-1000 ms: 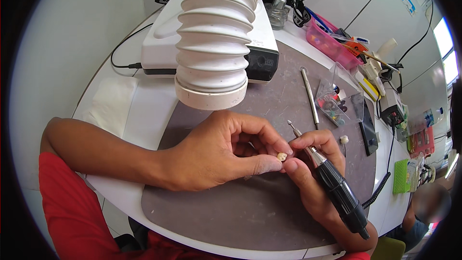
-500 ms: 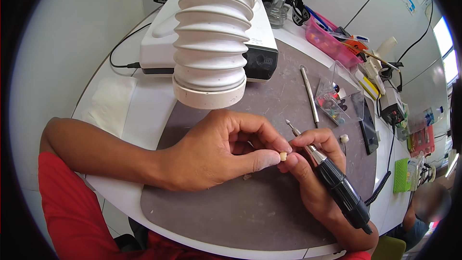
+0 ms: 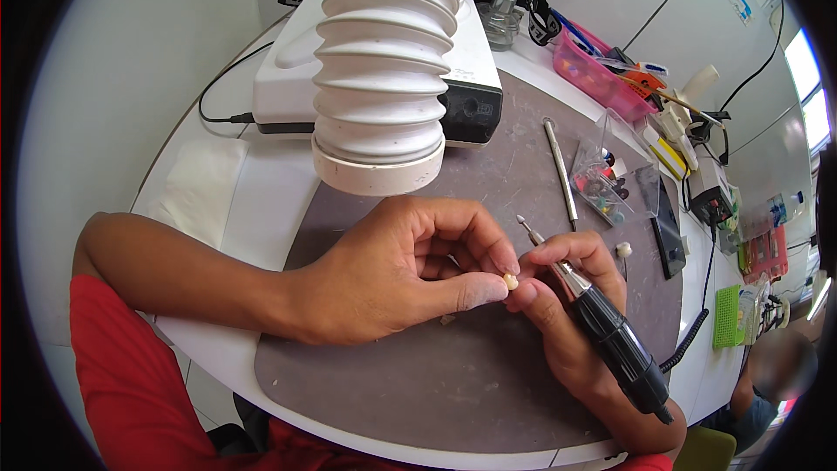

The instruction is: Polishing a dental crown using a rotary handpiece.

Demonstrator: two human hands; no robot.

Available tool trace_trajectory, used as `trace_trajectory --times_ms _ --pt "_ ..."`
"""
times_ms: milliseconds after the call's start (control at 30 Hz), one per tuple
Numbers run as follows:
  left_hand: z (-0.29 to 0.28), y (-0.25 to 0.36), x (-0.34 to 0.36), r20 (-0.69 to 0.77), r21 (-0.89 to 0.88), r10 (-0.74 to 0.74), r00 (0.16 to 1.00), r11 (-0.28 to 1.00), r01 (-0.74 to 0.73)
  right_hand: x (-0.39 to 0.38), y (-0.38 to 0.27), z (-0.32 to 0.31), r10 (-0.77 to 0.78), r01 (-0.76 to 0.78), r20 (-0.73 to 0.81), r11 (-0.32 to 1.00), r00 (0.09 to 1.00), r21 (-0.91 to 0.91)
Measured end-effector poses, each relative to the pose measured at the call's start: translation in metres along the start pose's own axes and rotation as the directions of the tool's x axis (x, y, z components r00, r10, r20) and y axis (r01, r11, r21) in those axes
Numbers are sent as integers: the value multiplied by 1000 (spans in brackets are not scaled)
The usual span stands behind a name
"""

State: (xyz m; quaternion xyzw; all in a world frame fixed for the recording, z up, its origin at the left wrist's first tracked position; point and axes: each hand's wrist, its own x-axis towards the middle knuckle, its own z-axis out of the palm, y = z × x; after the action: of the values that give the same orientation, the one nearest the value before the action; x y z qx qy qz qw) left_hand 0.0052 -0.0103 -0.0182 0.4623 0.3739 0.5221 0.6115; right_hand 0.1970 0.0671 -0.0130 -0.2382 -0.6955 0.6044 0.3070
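Observation:
Between the thumb and index fingertip of my left hand (image 3: pixel 392 283) is a small ivory, tooth-shaped dental crown (image 3: pixel 511 282), held over the mat. My right hand (image 3: pixel 565 344) grips a black and silver rotary handpiece (image 3: pixel 610 327); its pointed bur aims up and away to the left, apart from the crown. The right thumb tip is right beside the crown; whether it touches cannot be made out. Pale dust coats my left thumb. Another tooth-coloured piece (image 3: pixel 622 249) lies on the mat, right of my right hand.
A ribbed white suction hose (image 3: pixel 384 78) hangs over the brown mat (image 3: pixel 436 410), before a white machine (image 3: pixel 283 78). A metal hand tool (image 3: pixel 560 166), a clear open box of small parts (image 3: pixel 610 183) and a dark phone (image 3: pixel 668 235) lie right. A person (image 3: pixel 754 401) sits far right.
The crown has turned slightly in my left fingertips and shifted a little to the left. My right fingers have eased slightly away from it, the handpiece staying in the same grip.

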Motion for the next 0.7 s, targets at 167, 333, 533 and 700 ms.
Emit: trace_trajectory --times_ms 167,333,533,700 --pt "1 1 0 7 16 12 1000 1000 -12 -1 -2 0 -13 13 -10 1000 1000 -22" --pt "1 0 0 9 11 27 1000 1000 -27 0 -2 -1 4 -4 -10 999 1000 -34" --pt "1 3 0 16 -3 12 1000 1000 -12 0 -2 -1 -11 11 -12 999 1000 -39" --pt "1 -1 1 13 14 52 999 999 -52 0 -2 -1 -7 6 -22 1000 1000 -27"
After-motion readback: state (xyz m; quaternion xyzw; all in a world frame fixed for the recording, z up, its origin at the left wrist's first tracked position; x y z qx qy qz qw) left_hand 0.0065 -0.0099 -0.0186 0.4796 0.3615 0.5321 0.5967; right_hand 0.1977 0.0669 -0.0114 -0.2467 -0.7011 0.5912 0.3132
